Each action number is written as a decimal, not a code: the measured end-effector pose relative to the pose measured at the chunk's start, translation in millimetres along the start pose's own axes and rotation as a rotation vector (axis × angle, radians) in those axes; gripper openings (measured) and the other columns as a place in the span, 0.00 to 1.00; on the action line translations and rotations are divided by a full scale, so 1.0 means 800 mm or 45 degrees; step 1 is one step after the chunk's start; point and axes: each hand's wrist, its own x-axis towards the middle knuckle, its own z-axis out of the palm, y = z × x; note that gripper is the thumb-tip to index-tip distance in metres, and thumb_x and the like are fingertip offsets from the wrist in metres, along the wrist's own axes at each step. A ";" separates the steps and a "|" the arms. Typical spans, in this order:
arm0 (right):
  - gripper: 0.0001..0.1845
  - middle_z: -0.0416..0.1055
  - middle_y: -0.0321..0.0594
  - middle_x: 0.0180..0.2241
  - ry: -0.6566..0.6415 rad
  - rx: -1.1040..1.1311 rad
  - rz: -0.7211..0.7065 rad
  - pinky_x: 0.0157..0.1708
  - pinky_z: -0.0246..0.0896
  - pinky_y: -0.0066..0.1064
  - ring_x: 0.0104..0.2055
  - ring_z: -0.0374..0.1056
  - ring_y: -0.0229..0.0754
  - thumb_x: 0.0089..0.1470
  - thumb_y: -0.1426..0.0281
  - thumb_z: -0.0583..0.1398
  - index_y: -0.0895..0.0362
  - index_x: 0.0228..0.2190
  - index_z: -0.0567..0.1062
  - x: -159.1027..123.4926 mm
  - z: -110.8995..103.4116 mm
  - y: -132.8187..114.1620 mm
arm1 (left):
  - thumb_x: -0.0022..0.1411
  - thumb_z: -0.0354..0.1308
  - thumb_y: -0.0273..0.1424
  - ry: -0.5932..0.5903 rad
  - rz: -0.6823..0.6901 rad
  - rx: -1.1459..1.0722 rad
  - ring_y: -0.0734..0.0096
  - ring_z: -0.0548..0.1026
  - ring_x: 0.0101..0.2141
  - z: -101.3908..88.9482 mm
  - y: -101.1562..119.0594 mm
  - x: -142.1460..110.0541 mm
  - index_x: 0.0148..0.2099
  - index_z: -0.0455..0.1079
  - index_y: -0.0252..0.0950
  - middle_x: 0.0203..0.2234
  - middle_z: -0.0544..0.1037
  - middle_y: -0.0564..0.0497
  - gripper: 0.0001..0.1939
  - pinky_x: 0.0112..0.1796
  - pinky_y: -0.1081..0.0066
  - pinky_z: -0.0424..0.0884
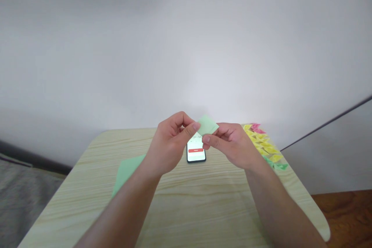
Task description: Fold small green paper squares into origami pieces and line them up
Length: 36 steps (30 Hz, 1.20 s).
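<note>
Pale green paper [208, 125], folded down to a small diamond, is up in the air between my fingertips, above the far side of the table and in front of the wall. My left hand [173, 139] has its left corner pinched, thumb on top; my right hand [232, 140] grips along the lower right edge, fingers curled in behind. So both hands are narrow and both are on this one piece. I'd call it partway: it's doubled over into layers, with an edge showing near the right corner, but it looks flat and plain next to the finished-looking shapes. Exactly how many folds are in, I can't tell. Just below sits the phone [196, 157], screen lit, digits running across it and a red bar beneath. Out to my right, there's the done pile, as I judge it: pointed yellow pieces [266, 145] in a row, pink ones [257, 128] at the far end, green ones [280, 166] at the near end. Over to my left, a larger green sheet [127, 169] lies flat on the wood-grain table [200, 205], partly under my forearm's line, apparently unworked.
</note>
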 end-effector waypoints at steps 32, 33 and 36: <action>0.11 0.77 0.35 0.28 0.007 0.475 0.400 0.32 0.70 0.30 0.27 0.73 0.36 0.48 0.67 0.72 0.57 0.33 0.78 -0.073 0.010 0.113 | 0.64 0.63 0.34 -0.268 -0.141 0.581 0.66 0.75 0.43 0.007 -0.074 -0.098 0.45 0.77 0.45 0.41 0.80 0.53 0.07 0.46 0.64 0.71; 0.10 0.78 0.35 0.28 -0.015 0.472 0.411 0.32 0.70 0.30 0.28 0.73 0.36 0.49 0.67 0.71 0.57 0.33 0.78 -0.075 0.012 0.117 | 0.65 0.62 0.34 -0.252 -0.138 0.574 0.66 0.76 0.44 0.009 -0.079 -0.106 0.45 0.77 0.44 0.41 0.80 0.52 0.07 0.46 0.64 0.72; 0.09 0.78 0.37 0.30 -0.065 0.423 0.446 0.35 0.70 0.30 0.30 0.73 0.36 0.51 0.66 0.69 0.57 0.34 0.79 -0.082 0.014 0.125 | 0.66 0.61 0.35 -0.196 -0.126 0.560 0.64 0.76 0.45 0.017 -0.092 -0.127 0.45 0.76 0.43 0.42 0.80 0.50 0.07 0.47 0.62 0.72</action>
